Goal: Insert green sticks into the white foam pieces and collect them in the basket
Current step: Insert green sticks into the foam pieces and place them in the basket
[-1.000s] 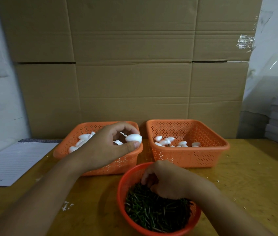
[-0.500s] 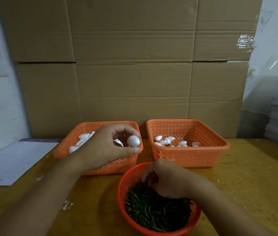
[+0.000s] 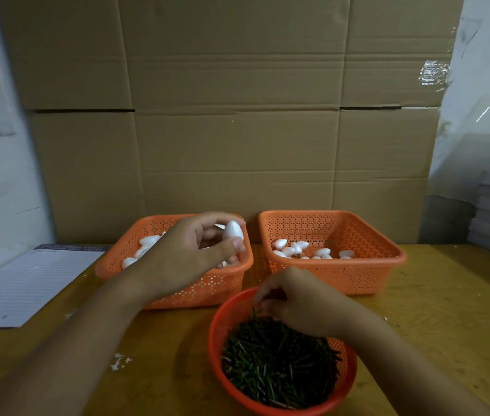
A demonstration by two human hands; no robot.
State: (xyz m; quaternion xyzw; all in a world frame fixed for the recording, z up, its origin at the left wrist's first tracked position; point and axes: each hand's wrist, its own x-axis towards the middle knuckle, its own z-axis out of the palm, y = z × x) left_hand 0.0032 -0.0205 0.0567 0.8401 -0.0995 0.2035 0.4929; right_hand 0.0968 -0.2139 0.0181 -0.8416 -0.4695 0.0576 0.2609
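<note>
White foam egg (image 3: 233, 231) pinched in left hand (image 3: 189, 256); right hand (image 3: 294, 301) pinches green sticks (image 3: 273, 361).

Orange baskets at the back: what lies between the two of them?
Nothing stands between the left basket and the right basket: the head view shows a narrow gap of bare wooden table, with the cardboard wall behind.

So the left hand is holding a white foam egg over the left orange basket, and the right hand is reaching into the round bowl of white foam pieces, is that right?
Not quite. The head view shows the right hand in the round red bowl of green sticks, not foam pieces. The rest holds: the left hand grips a white foam egg over the left orange basket.
</note>
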